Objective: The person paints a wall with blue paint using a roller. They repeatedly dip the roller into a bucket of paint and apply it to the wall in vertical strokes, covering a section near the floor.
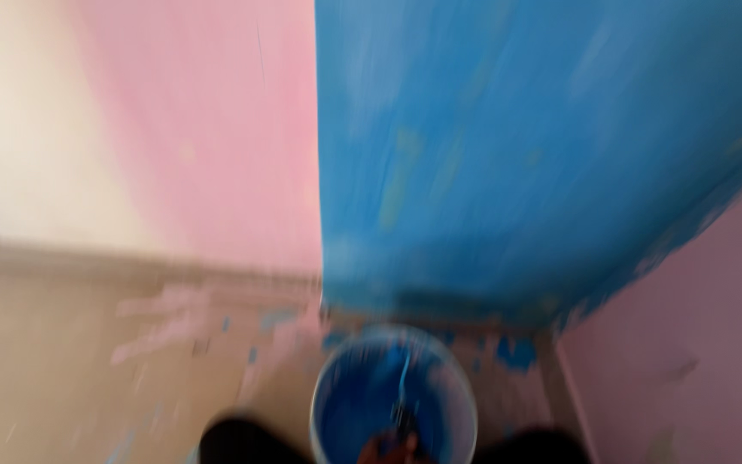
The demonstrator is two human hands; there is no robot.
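One hand (391, 448) at bottom edge, blurred, grip state indeterminable, over one round white plastic bucket of blue paint (465, 404). Beyond: one blue-painted wall (517, 146), one pink wall (208, 129).

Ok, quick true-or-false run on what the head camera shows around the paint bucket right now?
1. The bucket holds blue paint. True.
2. The wall section behind the bucket is painted green. False: it is blue.
3. A hand is at the bucket's near rim. True, though blurred.
4. The floor is spotless. False: blue and pink splashes mark it.
5. The wall at left is pink. True.
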